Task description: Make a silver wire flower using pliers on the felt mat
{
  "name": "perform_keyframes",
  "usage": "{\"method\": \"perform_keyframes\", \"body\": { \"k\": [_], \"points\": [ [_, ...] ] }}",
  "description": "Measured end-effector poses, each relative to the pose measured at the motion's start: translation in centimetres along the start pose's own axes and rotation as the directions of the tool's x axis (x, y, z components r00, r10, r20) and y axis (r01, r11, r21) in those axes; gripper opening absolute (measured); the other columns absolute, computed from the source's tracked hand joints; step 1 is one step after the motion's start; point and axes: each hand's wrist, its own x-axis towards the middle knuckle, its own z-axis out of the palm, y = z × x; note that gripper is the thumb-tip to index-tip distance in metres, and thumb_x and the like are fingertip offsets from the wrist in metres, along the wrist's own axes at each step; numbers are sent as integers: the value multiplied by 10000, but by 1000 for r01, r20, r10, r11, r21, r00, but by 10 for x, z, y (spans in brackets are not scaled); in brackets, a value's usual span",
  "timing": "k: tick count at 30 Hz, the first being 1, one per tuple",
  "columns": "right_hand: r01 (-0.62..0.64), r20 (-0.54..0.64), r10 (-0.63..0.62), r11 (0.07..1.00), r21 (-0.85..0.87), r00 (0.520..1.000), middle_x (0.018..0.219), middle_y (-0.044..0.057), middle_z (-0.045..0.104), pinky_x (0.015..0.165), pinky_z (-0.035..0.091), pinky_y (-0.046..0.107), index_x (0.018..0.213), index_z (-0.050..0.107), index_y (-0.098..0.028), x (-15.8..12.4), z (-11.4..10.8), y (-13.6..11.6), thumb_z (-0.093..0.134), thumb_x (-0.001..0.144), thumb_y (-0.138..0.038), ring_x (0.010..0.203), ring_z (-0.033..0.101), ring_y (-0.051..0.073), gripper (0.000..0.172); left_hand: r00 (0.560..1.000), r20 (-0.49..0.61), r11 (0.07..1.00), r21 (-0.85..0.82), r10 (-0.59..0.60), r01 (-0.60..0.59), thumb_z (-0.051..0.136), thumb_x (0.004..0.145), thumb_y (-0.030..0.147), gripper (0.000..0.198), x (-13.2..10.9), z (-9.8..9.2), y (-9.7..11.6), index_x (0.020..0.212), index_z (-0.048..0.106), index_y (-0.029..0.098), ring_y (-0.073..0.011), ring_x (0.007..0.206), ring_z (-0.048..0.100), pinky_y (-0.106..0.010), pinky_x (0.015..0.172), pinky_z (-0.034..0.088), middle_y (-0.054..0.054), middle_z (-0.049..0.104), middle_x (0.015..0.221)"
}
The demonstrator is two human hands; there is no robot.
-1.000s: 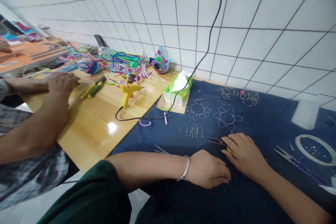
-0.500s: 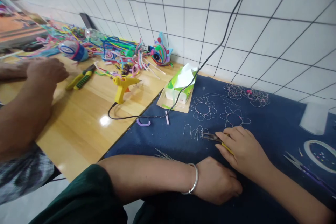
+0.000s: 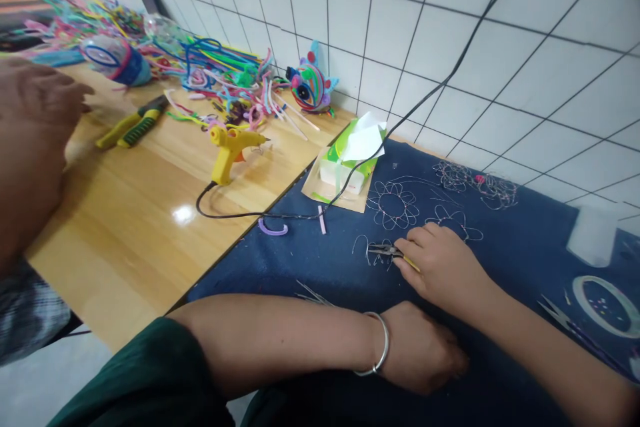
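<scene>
My right hand grips needle-nose pliers with yellow handles. Their jaws point left and lie over some small bent wire pieces on the dark blue cloth. Whether the jaws pinch a wire I cannot tell. Just beyond that hand, a flower-shaped wire ring is partly covered. A second wire flower lies to its left. My left hand, with a silver bangle at the wrist, rests curled on the cloth nearer to me; its fingertips are hidden.
A tissue box stands at the cloth's back left, with a black cord running past it to a yellow glue gun. Tangled wire lies by the wall. Scissors and a tape ring are at right. Another person's hand is at far left.
My right hand has moved the pliers left along the bent wires. My left hand stays curled in place. The other person's arm has shifted toward the left edge as the view turned.
</scene>
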Motion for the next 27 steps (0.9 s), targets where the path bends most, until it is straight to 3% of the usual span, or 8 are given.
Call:
{"method": "perform_keyframes", "body": {
  "k": [5,8,13,18,22,25,27],
  "points": [
    [9,32,-9,1000,17,999,789,70,555,682,307,319,920,624,-193,13,-6,2,430,848,-332,789,443,191,250,1000,22,1000,-4,1,-1,535,777,263,82,0,-1,-1,819,592,223,-134,780,598,-249,501,391,34,642,850],
    [3,64,-5,999,36,998,783,57,558,675,324,316,935,621,-212,6,-12,16,440,843,-344,766,458,182,242,999,31,1000,-10,15,-15,543,772,269,101,0,-2,-1,852,589,228,-129,789,599,-248,509,398,33,640,857],
    [-99,-6,99,993,57,995,876,74,579,702,356,335,1019,590,-209,-48,-7,37,424,856,-368,816,491,196,282,998,-53,998,-54,24,-27,505,806,254,126,-2,-4,1,898,588,231,-109,814,600,-217,553,408,35,651,865],
    [-185,-10,186,980,76,982,965,91,567,713,366,347,1080,553,-203,-113,22,26,432,857,-336,867,486,214,286,976,-214,992,-109,32,-56,439,851,244,179,-2,-10,1,904,602,194,-103,810,600,-185,674,436,-4,662,879],
    [-268,-87,273,961,62,958,990,107,552,734,363,360,1118,535,-182,-135,38,12,443,850,-299,914,477,229,307,941,-324,986,-160,-95,44,435,861,241,200,2,-23,-6,924,613,175,-118,829,590,-207,746,448,-35,647,873],
    [-277,-124,289,955,105,949,994,103,547,751,359,364,1121,530,-181,-140,38,7,462,841,-307,921,469,227,315,846,-442,943,-274,-297,188,438,865,269,211,8,-39,-17,882,619,162,-109,742,583,-218,706,457,-32,633,815],
    [-249,-142,270,957,150,952,1002,103,545,770,353,371,1122,527,-185,-142,35,5,466,839,-301,933,460,228,312,799,-424,884,-382,-426,268,433,862,299,228,15,-55,-26,900,596,144,-74,565,538,-188,559,441,-13,606,743]
  ]
}}
